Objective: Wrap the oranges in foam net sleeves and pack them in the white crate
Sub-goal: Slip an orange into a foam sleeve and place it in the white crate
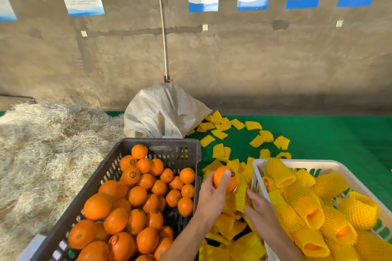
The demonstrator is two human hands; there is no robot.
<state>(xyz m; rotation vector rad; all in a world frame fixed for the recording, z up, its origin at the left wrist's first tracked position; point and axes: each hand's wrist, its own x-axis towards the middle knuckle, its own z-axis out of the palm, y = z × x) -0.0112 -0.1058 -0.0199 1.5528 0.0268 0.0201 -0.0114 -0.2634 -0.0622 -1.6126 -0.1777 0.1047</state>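
My left hand (pixel 212 195) grips a bare orange (pixel 222 177) between the two crates, thumb across its front. Just below it, my right hand (pixel 257 210) pinches a yellow foam net sleeve (pixel 240 197) that stands upright under the orange. The white crate (pixel 259 163) at the right holds several oranges wrapped in yellow sleeves (pixel 301 203). The dark grey crate (pixel 191 144) at the left is filled with several bare oranges (pixel 135 195).
Loose yellow sleeves (pixel 220 150) lie scattered on the green mat (pixel 328 133) and piled between the crates. A white woven sack (pixel 163 112) stands behind the dark crate. Straw (pixel 42 144) is heaped at the left. A concrete wall with posters rises behind.
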